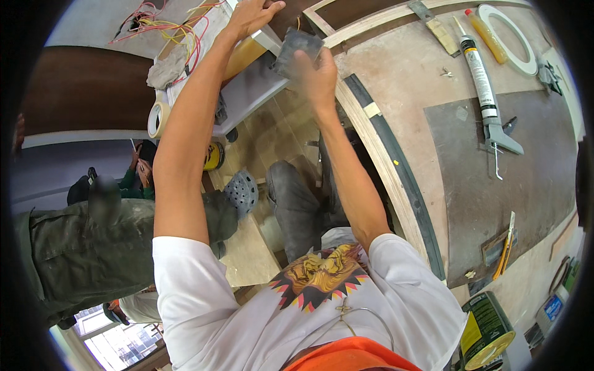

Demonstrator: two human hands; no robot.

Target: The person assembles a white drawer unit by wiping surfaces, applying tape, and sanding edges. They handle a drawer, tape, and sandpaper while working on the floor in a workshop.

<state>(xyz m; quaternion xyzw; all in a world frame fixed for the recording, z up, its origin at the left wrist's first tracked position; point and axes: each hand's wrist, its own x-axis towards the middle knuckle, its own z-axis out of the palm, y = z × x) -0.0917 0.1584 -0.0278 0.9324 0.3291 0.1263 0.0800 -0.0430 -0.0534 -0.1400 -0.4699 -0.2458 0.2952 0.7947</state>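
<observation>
Head view: at twelve o'clock we found the dark square pad (288,54), held between the thumb and fingers of our right hand (319,75), which was partly closed on it and blurred in places. Our left hand (252,17), between eleven and twelve, had loosely bent fingers; we could not tell whether it held anything. Just beside the pad ran a pale wooden rail (372,26). Toward two o'clock on the bench (396,80), we saw a caulking gun (481,77) reaching onto a dark board (461,161). A yellow knife (504,252) lay between three and four, a green can (489,314) at four.
</observation>
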